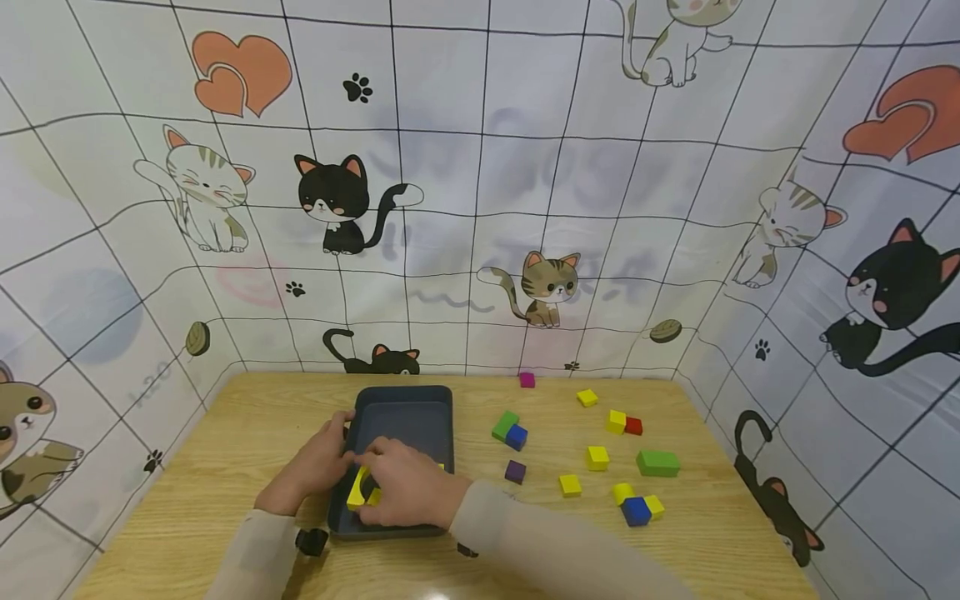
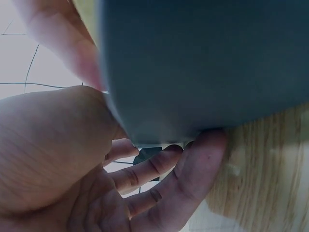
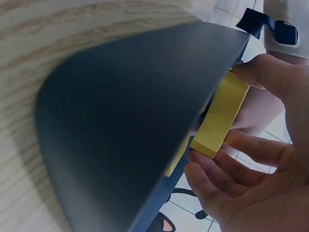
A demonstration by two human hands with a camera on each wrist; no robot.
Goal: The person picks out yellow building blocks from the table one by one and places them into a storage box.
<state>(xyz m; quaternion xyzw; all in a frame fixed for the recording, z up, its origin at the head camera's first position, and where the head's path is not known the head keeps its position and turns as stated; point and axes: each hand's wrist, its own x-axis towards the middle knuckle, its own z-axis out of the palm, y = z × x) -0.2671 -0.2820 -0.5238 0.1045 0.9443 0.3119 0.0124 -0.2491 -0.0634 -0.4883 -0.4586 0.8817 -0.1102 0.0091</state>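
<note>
A dark grey tray (image 1: 405,410) lies on the table's left half. My left hand (image 1: 318,458) grips its left side; in the left wrist view the fingers (image 2: 205,159) press against the outer wall. Over the tray, my right hand (image 1: 412,483) holds a yellow arch-shaped block (image 1: 356,493) between thumb and fingers. The right wrist view shows this yellow block (image 3: 222,113) at the tray's rim, with another yellow piece (image 3: 177,157) behind the wall. The right hand hides much of the tray's inside in the head view.
To the tray's right lie scattered blocks: a green block (image 1: 658,463), a blue block (image 1: 636,512), a purple block (image 1: 515,472), a magenta block (image 1: 527,380), a red block (image 1: 633,426) and several yellow ones (image 1: 597,458). A cat-print cloth (image 1: 450,208) surrounds the wooden table (image 1: 187,467).
</note>
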